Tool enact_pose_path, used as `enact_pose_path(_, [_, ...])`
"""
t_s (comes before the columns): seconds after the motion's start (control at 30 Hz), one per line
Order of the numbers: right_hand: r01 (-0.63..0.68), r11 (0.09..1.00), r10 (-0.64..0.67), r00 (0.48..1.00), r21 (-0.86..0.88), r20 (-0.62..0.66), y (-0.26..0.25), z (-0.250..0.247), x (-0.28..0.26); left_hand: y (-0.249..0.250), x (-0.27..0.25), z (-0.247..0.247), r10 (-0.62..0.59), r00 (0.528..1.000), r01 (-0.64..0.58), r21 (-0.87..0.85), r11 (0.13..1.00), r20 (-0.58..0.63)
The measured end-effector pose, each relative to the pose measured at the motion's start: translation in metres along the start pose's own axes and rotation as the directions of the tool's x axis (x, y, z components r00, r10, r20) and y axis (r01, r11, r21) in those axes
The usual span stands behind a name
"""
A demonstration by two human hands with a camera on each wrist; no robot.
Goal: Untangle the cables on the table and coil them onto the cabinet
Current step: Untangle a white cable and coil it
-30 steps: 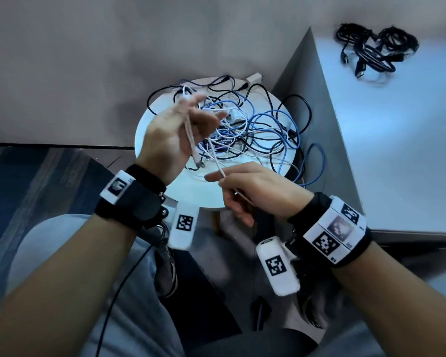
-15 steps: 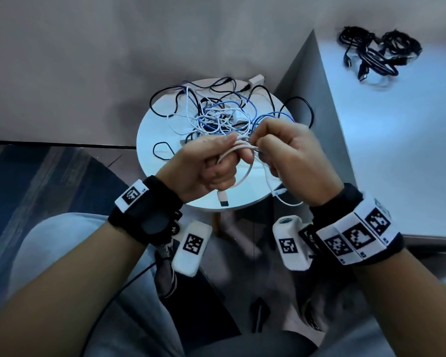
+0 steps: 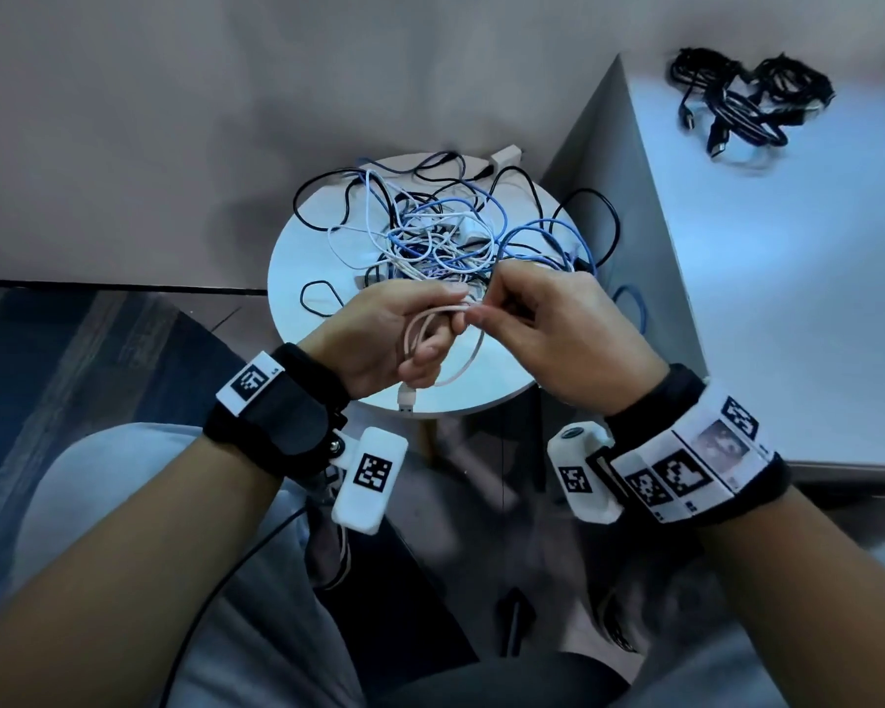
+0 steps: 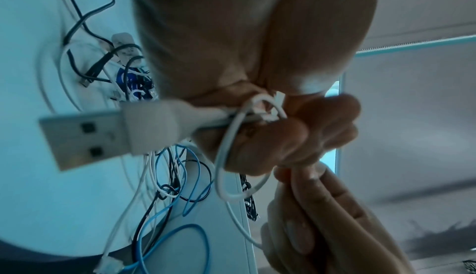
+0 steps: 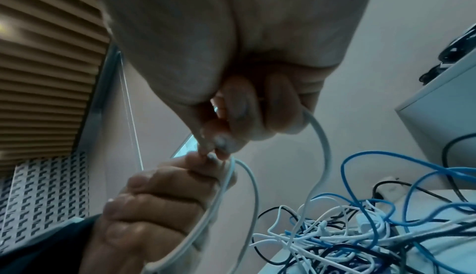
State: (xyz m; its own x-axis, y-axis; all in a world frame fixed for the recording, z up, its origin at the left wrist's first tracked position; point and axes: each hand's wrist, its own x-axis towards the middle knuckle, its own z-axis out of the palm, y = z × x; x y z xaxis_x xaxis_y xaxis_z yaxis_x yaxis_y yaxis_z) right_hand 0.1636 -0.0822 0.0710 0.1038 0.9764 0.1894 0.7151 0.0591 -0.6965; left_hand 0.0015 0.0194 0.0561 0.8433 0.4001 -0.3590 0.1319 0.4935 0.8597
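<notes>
Above the round white table's (image 3: 297, 258) near edge, my left hand (image 3: 404, 334) grips loops of a white USB cable (image 3: 461, 370). Its USB plug (image 3: 406, 401) (image 4: 85, 136) hangs below my fist. My right hand (image 3: 527, 319) pinches the same white cable (image 5: 319, 136) right beside the left fingertips (image 5: 165, 180). A tangle of white, blue and black cables (image 3: 445, 232) (image 5: 360, 227) covers the table behind my hands. The white cabinet (image 3: 788, 278) stands to the right, with coiled black cables (image 3: 747, 102) on its far top.
A wall runs behind the table. Blue and black cable loops (image 3: 629, 304) hang over the table's right edge against the cabinet's side. My knees and dark floor lie below the hands.
Both hands came together over the table's near edge. The left hand dropped from over the tangle and now holds coiled loops; the right rose to pinch the cable beside it.
</notes>
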Motion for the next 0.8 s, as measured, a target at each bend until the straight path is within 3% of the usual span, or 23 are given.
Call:
enact_pose_path(0.2, [-0.054,0.985,0.064,0.996,0.163,-0.060,-0.002,0.001,0.001,0.003,-0.002,0.004,-0.025,0.999,0.027,-0.039,0.999,0.046])
enact_pose_path(0.33, [-0.209,0.923,0.155,0.970,0.322,0.185,0.009,0.006,0.002,0.002,-0.001,0.006,-0.021,0.998,0.029,-0.135,0.990,0.060])
enact_pose_path(0.47, [-0.202,0.905,0.125,0.967,0.375,0.220,0.014,0.016,0.002,0.001,0.003,0.002,0.002,1.000,-0.002,-0.212,0.977,0.002])
enact_pose_path(0.6, [-0.268,0.905,0.194,0.951,0.330,0.239,0.013,0.012,0.007,0.003,-0.001,-0.001,0.021,1.000,-0.021,-0.281,0.960,-0.005])
enact_pose_path(0.8, [-0.195,0.981,0.195,0.975,-0.012,0.111,0.012,0.018,0.004,-0.004,-0.002,-0.001,0.038,0.998,-0.024,-0.239,0.971,0.052])
